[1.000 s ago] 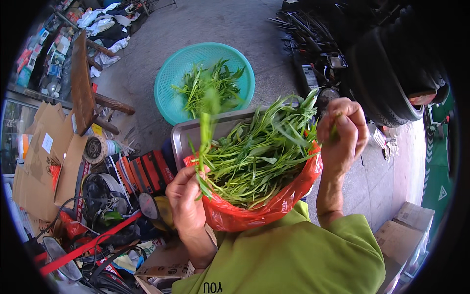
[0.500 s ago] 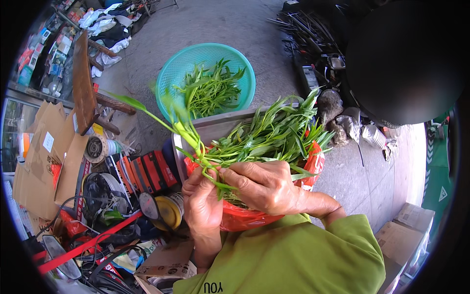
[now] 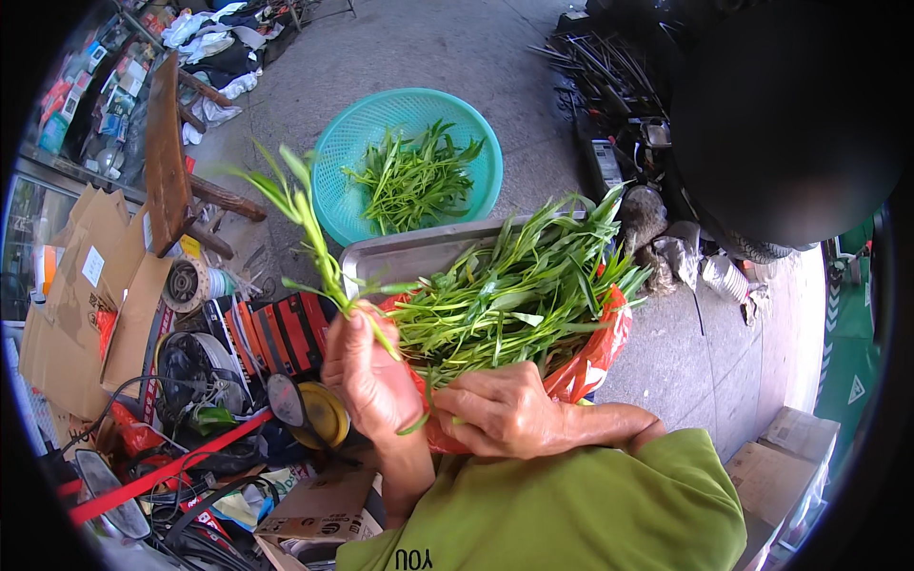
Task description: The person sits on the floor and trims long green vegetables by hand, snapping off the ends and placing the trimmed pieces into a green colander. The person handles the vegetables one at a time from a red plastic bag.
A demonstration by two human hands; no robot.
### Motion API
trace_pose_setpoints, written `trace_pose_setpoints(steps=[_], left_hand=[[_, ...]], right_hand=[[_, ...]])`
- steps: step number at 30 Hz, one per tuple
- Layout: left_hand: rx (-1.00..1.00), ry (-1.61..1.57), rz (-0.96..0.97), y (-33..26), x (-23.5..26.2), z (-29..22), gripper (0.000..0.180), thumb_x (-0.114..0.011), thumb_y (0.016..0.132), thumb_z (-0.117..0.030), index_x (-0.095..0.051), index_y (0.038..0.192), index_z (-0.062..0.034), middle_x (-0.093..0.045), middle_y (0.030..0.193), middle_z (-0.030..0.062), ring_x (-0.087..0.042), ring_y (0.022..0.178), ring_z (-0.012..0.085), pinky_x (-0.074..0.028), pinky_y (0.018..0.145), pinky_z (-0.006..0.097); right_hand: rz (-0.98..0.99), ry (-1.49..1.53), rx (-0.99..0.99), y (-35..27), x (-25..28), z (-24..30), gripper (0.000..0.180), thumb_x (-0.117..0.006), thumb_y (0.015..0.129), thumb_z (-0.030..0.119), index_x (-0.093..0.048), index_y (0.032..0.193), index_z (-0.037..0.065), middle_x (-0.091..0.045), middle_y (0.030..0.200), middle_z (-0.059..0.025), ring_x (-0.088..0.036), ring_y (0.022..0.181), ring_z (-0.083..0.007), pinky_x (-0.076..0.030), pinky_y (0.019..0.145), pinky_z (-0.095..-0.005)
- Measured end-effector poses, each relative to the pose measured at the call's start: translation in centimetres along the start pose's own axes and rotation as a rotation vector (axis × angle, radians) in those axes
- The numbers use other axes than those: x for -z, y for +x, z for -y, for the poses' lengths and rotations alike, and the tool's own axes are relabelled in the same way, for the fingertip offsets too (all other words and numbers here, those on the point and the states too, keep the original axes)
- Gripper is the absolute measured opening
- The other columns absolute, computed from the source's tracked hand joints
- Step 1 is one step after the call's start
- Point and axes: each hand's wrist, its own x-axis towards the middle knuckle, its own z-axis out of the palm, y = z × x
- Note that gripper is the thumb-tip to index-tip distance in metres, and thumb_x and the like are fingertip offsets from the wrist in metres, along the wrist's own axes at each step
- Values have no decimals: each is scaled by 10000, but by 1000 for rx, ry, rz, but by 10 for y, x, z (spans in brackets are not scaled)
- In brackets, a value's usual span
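Observation:
My left hand [image 3: 367, 379] is closed on the lower ends of a few water spinach stems [image 3: 322, 257], their leafy tips pointing up and to the left. Close beside it on the right, my right hand [image 3: 505, 407] has its fingers pinched on a short torn sprig [image 3: 427, 398]. Just beyond both hands, a large heap of water spinach [image 3: 505, 300] lies in an open red plastic bag [image 3: 592, 360]. Behind the heap shows a grey metal tray [image 3: 386, 259]. Farther off, a teal mesh basket [image 3: 331, 186] holds a smaller pile of greens [image 3: 411, 186].
A wooden bench [image 3: 164, 157] and cardboard [image 3: 81, 305] stand on the left. Nearer lie a red-and-black case [image 3: 290, 333], a yellow reel [image 3: 327, 416] and tangled cables. Metal rods [image 3: 609, 67] lie at the far right; cartons [image 3: 781, 476] are stacked at the near right.
My hands have come apart. The left has moved slightly left with the stems, while the right has dropped lower and nearer with a torn sprig.

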Motion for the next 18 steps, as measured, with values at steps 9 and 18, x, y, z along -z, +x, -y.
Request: trace_pose_setpoints(steps=[9,18], left_hand=[[-203,295,211,-12,2,13,202,-599,946,-67,-595,1112,48,-666,1002,99,-624,950,165,-477,884,293],[143,115,362,-11,14,4,357,-505,887,-41,-572,1218,71,-617,1216,156,-600,1111,231,-433,1014,375]], right_hand=[[-241,-186,156,39,28,-15,530,-728,716,-9,-613,1234,-5,-615,786,-39,-608,555,-150,-465,430,-285],[-151,-231,116,37,26,-20,441,-747,712,40,-627,1134,-6,-563,720,-29,-578,521,-168,-453,425,-312]])
